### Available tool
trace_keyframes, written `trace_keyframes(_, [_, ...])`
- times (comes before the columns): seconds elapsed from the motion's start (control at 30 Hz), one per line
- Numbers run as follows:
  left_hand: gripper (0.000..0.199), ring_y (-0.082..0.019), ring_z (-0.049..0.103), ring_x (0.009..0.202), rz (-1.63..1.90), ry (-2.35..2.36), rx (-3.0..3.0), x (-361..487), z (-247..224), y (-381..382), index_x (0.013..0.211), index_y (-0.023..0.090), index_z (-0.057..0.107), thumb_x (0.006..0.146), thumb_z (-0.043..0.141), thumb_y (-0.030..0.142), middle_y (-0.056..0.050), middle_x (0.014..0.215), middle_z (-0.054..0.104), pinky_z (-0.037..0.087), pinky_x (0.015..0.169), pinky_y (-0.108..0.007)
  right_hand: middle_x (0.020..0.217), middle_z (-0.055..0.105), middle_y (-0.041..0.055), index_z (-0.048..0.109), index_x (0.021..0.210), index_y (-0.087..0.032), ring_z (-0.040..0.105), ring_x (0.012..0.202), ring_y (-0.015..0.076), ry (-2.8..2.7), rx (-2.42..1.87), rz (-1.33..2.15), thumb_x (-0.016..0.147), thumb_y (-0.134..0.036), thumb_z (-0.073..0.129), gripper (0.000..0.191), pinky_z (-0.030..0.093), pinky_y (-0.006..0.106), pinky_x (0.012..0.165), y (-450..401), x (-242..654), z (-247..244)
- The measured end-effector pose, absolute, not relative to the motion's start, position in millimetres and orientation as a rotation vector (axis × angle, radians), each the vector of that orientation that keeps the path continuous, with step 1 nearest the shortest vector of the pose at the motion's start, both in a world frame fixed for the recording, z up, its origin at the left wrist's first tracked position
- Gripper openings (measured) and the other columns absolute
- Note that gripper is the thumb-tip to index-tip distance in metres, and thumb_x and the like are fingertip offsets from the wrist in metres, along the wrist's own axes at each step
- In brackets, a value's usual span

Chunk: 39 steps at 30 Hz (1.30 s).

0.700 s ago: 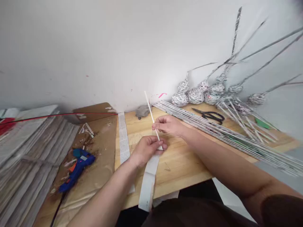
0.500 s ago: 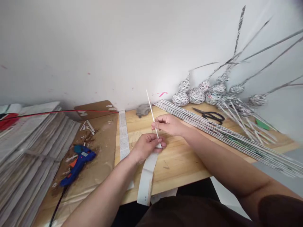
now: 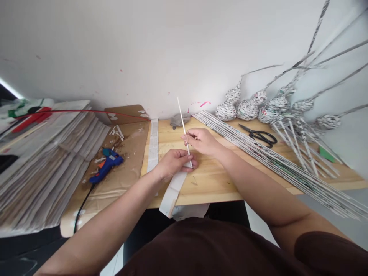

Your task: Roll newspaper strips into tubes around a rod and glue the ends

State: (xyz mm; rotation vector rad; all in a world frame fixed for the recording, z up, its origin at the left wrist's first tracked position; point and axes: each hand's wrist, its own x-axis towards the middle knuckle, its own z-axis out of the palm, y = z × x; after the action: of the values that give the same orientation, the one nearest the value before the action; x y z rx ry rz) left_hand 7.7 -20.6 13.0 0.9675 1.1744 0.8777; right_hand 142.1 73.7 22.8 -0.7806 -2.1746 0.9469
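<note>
A thin white stick (image 3: 181, 115) stands tilted above the wooden table, its top leaning toward the wall. My right hand (image 3: 199, 141) pinches it around the middle between thumb and fingers. Lower down, my left hand (image 3: 176, 161) is closed on the stick's bottom end and on the top of a paper strip (image 3: 170, 195). That strip hangs down toward me over the table's front edge. Another long paper strip (image 3: 153, 143) lies flat to the left of my hands.
Left: stacked paper (image 3: 63, 149) and a blue glue gun (image 3: 106, 165) on cardboard (image 3: 126, 168). Right: a bundle of paper rods (image 3: 253, 149), black scissors (image 3: 258, 135), loose rolled tubes (image 3: 299, 145) and woven paper gourd shapes (image 3: 247, 109). A grey lump (image 3: 178, 120) sits by the wall.
The camera view has shifted, so the table sits higher in the picture and more of the left side shows. Both hands keep their hold on the stick, with little change between them.
</note>
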Motion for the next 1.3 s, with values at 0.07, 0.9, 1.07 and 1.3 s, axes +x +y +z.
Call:
trace_keyframes(0.07, [0.016,-0.015,0.066,0.077,0.906,1.191,0.956,9,17,-27,0.086,0.011,0.069,0.08,0.063,0.025,-0.008,0.079,0.07,0.054,0.073,-0.029,0.06,0.055,-0.0001,0.065,0.069,-0.013,0.041,0.053,0.0081,-2.114,-0.748,1.01,0.086,-0.05,0.051,0.044,0.03,0.023,0.053,70,141,26])
trace_keyframes(0.9, [0.022,-0.017,0.067,0.085,0.982,1.206,0.905,16,25,-62,0.098,0.011,0.068,0.08,0.064,0.021,-0.009,0.087,0.071,0.055,0.081,-0.034,0.05,0.045,-0.0061,0.061,0.069,-0.012,0.032,0.042,0.0029,-1.841,-0.519,1.96,0.068,-0.042,0.075,0.033,0.02,0.018,0.038,57,137,28])
trace_keyframes(1.07, [0.027,-0.018,0.067,0.085,1.022,1.173,0.889,15,23,-62,0.101,0.011,0.067,0.078,0.067,0.025,-0.01,0.089,0.071,0.055,0.08,-0.034,0.054,0.053,-0.0032,0.064,0.073,-0.011,0.041,0.045,0.0056,-1.92,-0.486,2.037,0.067,-0.039,0.076,0.031,0.027,0.019,0.041,58,138,26])
trace_keyframes(1.3, [0.022,-0.018,0.067,0.084,0.991,1.2,0.857,12,23,-62,0.093,0.01,0.068,0.078,0.067,0.025,-0.011,0.087,0.071,0.056,0.079,-0.034,0.05,0.049,-0.005,0.06,0.066,-0.011,0.036,0.043,0.0035,-1.867,-0.548,1.99,0.068,-0.037,0.076,0.03,0.021,0.019,0.04,57,136,24])
